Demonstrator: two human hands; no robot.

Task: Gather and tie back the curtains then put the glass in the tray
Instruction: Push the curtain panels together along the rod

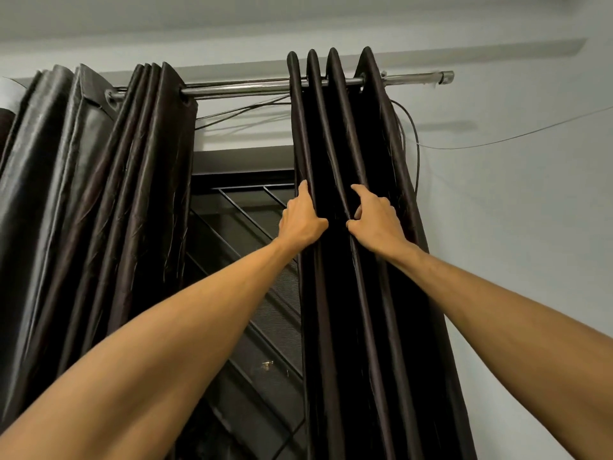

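Left hand (pixel 303 220): we grip a fold of the right curtain (pixel 335 127), fingers (pixel 303 190) curled round it.
Right hand (pixel 374 220): we pinch the neighbouring fold.
Left curtain (pixel 99 161): bunched along the rod (pixel 238 88), no tie visible.
Progress: we judge gathering under way; tying remains, and glass and tray are out of view.

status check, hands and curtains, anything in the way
Left hand grips right curtain, leading fold; right hand pinches a middle fold. Left curtain bunched, no tie seen. Loose cables behind rod.

1 head camera (worn) looks steeply up, close before the curtains (pixel 345 327).
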